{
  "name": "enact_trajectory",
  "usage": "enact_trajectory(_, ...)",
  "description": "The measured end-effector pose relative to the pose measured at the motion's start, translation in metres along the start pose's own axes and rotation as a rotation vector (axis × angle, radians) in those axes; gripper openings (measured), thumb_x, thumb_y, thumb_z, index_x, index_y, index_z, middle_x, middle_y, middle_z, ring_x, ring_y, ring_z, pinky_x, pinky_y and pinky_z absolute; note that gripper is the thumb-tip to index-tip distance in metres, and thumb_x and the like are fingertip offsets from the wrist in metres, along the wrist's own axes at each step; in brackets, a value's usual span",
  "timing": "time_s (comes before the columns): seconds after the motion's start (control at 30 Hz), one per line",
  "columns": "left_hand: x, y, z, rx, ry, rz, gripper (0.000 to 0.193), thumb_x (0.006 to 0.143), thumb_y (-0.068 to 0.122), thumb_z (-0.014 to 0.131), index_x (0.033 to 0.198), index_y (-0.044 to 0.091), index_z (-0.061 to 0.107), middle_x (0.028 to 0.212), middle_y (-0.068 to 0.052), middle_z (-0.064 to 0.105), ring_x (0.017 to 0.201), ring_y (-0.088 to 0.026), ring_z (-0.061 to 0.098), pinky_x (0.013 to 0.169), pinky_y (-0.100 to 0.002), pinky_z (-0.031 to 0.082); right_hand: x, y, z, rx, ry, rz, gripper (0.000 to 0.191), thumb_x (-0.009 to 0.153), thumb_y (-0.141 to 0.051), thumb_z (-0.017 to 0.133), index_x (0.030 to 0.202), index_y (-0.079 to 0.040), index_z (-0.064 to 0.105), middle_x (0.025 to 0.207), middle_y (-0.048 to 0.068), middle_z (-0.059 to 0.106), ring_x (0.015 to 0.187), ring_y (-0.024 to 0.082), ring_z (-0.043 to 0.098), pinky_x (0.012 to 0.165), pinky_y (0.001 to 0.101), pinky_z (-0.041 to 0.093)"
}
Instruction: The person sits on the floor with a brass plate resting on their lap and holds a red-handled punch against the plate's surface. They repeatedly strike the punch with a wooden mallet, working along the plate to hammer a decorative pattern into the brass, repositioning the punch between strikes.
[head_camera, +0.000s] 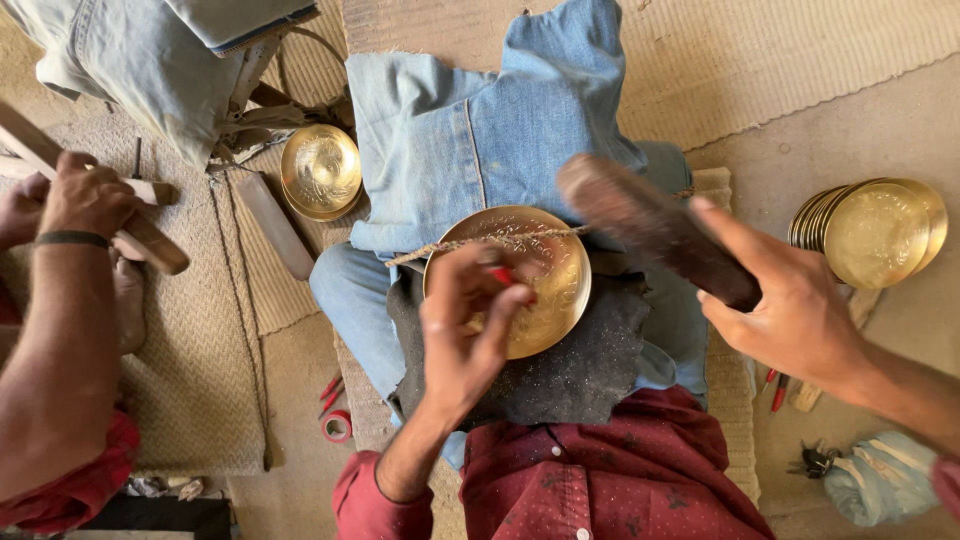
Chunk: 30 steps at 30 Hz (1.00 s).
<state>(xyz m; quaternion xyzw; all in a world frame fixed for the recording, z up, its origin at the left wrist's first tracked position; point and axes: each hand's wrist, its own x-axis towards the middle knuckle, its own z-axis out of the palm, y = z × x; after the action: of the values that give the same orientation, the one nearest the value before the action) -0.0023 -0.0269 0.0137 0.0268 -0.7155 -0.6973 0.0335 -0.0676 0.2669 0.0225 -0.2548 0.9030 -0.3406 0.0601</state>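
So my left hand has its grip pinched narrow on a small red-tipped tool, tip touching the brass plate lying on my lap, plate just ahead of that hand. My right hand grips a dark wooden mallet, long axis slanting up-left over the plate's far right rim.

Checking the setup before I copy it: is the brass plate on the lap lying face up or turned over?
Face up. The brass plate shows its patterned hollow and raised rim, resting on dark cloth; the left hand presses a red-tipped tool into it.
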Motion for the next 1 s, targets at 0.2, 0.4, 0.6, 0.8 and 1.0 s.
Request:
enact_trajectory(0.2, -0.032, -0.004, 0.004, 0.005, 0.347, 0.08, 0.042, 0.099, -0.013, 0.064, 0.132, -0.002, 0.041, 0.117, -0.019, 0.068, 0.096, -0.019, 0.073, 0.081, -0.031, 0.066, -0.028, 0.034, 0.078, 0.473, 0.414, 0.028, 0.029, 0.094, -0.003, 0.079, 0.114, -0.004, 0.057, 0.089, 0.006, 0.067, 0.072, 0.015, 0.066, 0.07, 0.0241, 0.057)
enact_trajectory(0.4, -0.038, -0.015, 0.023, 0.221, 0.452, 0.066, 0.046, 0.095, -0.01, 0.072, 0.13, -0.002, 0.043, 0.103, -0.016, 0.074, 0.081, -0.015, 0.074, 0.067, -0.023, 0.061, -0.034, 0.043, 0.077, 0.344, 0.276, 0.218, 0.037, 0.088, -0.011, 0.083, 0.11, -0.002, 0.055, 0.084, 0.003, 0.066, 0.071, 0.013, 0.064, 0.068, 0.0289, 0.054)
enact_trajectory(0.6, -0.037, -0.023, 0.035, 0.343, 0.43, 0.145, 0.048, 0.095, -0.01, 0.072, 0.131, -0.002, 0.042, 0.107, -0.016, 0.075, 0.081, -0.014, 0.075, 0.065, -0.024, 0.061, -0.004, 0.007, 0.021, 0.259, 0.114, 0.144, 0.064, 0.085, -0.015, 0.082, 0.14, 0.001, 0.053, 0.087, 0.004, 0.07, 0.075, 0.012, 0.068, 0.071, 0.0292, 0.056)
enact_trajectory(0.8, -0.034, -0.023, 0.037, 0.316, 0.411, 0.171, 0.048, 0.097, -0.013, 0.066, 0.136, 0.001, 0.041, 0.121, -0.021, 0.073, 0.083, -0.015, 0.075, 0.066, -0.026, 0.064, 0.04, -0.025, -0.014, 0.083, -0.043, -0.068, 0.077, 0.079, -0.014, 0.085, 0.146, -0.006, 0.049, 0.101, 0.011, 0.074, 0.076, 0.017, 0.073, 0.061, 0.031, 0.058)
enact_trajectory(1.0, -0.031, -0.021, 0.035, 0.387, 0.37, 0.2, 0.049, 0.099, -0.012, 0.066, 0.138, 0.002, 0.041, 0.123, -0.018, 0.073, 0.082, -0.015, 0.076, 0.063, -0.024, 0.063, 0.07, -0.049, -0.03, 0.011, -0.089, -0.291, 0.078, 0.079, -0.017, 0.085, 0.148, -0.01, 0.049, 0.094, 0.008, 0.069, 0.071, 0.021, 0.069, 0.059, 0.0332, 0.058)
